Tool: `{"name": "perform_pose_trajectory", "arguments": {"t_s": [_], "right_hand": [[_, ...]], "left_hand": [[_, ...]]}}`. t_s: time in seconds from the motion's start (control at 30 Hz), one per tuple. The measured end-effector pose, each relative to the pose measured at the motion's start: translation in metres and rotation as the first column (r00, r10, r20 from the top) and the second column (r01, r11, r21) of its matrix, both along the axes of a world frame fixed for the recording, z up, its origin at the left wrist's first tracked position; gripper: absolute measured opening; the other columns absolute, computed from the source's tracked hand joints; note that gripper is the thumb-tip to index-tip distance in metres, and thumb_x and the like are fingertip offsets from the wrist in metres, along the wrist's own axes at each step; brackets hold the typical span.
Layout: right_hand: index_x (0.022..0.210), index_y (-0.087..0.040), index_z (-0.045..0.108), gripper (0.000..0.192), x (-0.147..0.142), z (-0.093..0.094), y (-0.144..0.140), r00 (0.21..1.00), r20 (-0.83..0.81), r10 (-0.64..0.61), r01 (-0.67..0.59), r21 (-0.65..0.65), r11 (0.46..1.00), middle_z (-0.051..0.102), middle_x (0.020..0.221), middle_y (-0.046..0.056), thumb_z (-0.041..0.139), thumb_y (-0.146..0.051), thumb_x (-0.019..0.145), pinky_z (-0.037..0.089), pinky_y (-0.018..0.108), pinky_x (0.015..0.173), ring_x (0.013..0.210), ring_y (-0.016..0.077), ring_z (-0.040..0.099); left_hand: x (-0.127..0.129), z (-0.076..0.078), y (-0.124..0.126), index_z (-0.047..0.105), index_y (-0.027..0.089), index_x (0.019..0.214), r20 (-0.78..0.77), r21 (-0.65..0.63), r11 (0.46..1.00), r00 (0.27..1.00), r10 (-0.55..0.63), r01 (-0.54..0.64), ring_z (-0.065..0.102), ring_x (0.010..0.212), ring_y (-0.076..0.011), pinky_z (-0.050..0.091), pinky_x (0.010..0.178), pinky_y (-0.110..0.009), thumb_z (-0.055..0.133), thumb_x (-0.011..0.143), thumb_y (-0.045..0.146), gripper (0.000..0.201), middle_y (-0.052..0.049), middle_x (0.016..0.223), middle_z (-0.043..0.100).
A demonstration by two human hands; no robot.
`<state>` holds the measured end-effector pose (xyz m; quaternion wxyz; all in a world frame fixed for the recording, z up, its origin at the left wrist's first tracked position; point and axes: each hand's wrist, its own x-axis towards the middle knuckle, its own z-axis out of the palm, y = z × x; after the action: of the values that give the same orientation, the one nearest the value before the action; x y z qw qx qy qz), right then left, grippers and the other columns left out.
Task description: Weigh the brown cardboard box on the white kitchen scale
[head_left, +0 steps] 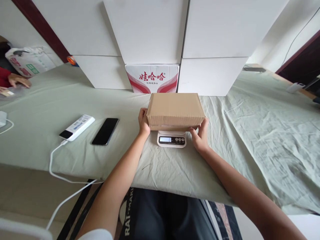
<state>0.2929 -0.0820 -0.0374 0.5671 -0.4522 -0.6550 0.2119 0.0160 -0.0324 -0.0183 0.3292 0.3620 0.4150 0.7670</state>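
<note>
Plain brown cardboard box (175,110), closed, no print visible, clear tape along its front lower edge. It sits over a small white scale (171,139) at the middle of the desk (250,133), which is covered in pale green cloth. Scale display reads 0. Left hand (143,122) grips the box's left end; right hand (200,135) grips its lower right corner. Behind the box, a white carton (152,78) carries red Chinese characters. Left of the scale lie a dark phone (105,131) and a white power bank (77,127).

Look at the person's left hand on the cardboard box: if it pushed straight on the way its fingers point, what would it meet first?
The left hand already grips the cardboard box, so it would press into the box's left end first. Beyond it stands the printed carton, though depth is unclear.
</note>
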Motion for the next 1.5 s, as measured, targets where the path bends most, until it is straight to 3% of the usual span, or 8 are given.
{"name": "perform_pose_trajectory", "arguments": {"t_s": [0.4, 0.57, 0.73, 0.9, 1.07, 1.5], "right_hand": [[0.158, -0.042, 0.045, 0.065, -0.001, 0.001, -0.001, 1.0, 0.014, 0.005, -0.005, -0.009, 1.0, 0.052, 0.145, 0.011, 0.062, -0.06, 0.097, 0.051, 0.067, 0.122, 0.144, 0.0372, 0.052], [0.156, -0.039, 0.044, 0.064, 0.005, 0.001, 0.005, 0.991, -0.135, 0.002, -0.001, 0.003, 1.0, 0.053, 0.15, 0.011, 0.051, -0.053, 0.095, 0.056, 0.06, 0.115, 0.144, 0.0361, 0.056], [0.128, -0.032, 0.056, 0.046, 0.012, 0.001, 0.024, 0.877, -0.436, -0.201, 0.153, -0.143, 0.978, 0.059, 0.122, 0.008, 0.05, -0.044, 0.084, 0.06, 0.047, 0.098, 0.117, 0.0276, 0.065], [0.111, -0.03, 0.055, 0.036, 0.016, 0.0, 0.031, 0.8, -0.484, -0.354, 0.194, -0.35, 0.917, 0.056, 0.1, 0.0, 0.059, -0.034, 0.076, 0.053, 0.036, 0.081, 0.085, 0.0182, 0.059], [0.107, -0.029, 0.053, 0.034, 0.015, 0.002, 0.029, 0.817, -0.463, -0.344, 0.198, -0.335, 0.921, 0.049, 0.09, -0.005, 0.06, -0.031, 0.074, 0.045, 0.033, 0.077, 0.075, 0.0149, 0.053], [0.096, -0.028, 0.056, 0.038, 0.009, 0.016, 0.025, 0.795, -0.51, -0.327, 0.174, -0.325, 0.93, 0.048, 0.075, -0.006, 0.053, -0.027, 0.059, 0.039, 0.032, 0.07, 0.072, 0.0163, 0.047]], "left_hand": [[-0.002, -0.001, 0.001, 0.053, 0.023, 0.075, -0.008, -0.012, 1.0, 1.0, 0.008, -0.008, 0.047, 0.067, -0.014, 0.038, 0.065, -0.028, 0.084, 0.092, 0.06, 0.052, 0.005, 0.072, 0.048], [-0.007, -0.003, 0.005, 0.051, 0.024, 0.078, 0.001, 0.062, 0.996, 0.998, 0.064, -0.064, 0.046, 0.068, -0.0141, 0.038, 0.065, -0.028, 0.079, 0.095, 0.063, 0.051, 0.004, 0.074, 0.047], [-0.02, -0.004, 0.013, 0.044, 0.025, 0.081, 0.073, 0.051, 0.993, 0.992, 0.104, -0.108, 0.035, 0.061, -0.0127, 0.03, 0.059, -0.028, 0.076, 0.097, 0.064, 0.052, 0.006, 0.071, 0.037], [-0.025, -0.005, 0.015, 0.042, 0.025, 0.082, 0.107, -0.039, 0.997, 0.992, 0.074, -0.07, 0.034, 0.059, -0.0101, 0.022, 0.056, -0.027, 0.078, 0.096, 0.061, 0.053, 0.007, 0.071, 0.036], [-0.022, 0.0, 0.01, 0.041, 0.024, 0.081, 0.172, -0.09, 0.994, 0.982, 0.072, -0.057, 0.03, 0.056, -0.0069, 0.014, 0.053, -0.026, 0.083, 0.09, 0.06, 0.056, 0.009, 0.07, 0.035], [-0.021, 0.002, 0.011, 0.042, 0.024, 0.078, 0.171, -0.131, 0.987, 0.979, 0.115, -0.093, 0.029, 0.056, -0.0071, 0.015, 0.052, -0.025, 0.086, 0.082, 0.06, 0.057, 0.008, 0.069, 0.034]]}}
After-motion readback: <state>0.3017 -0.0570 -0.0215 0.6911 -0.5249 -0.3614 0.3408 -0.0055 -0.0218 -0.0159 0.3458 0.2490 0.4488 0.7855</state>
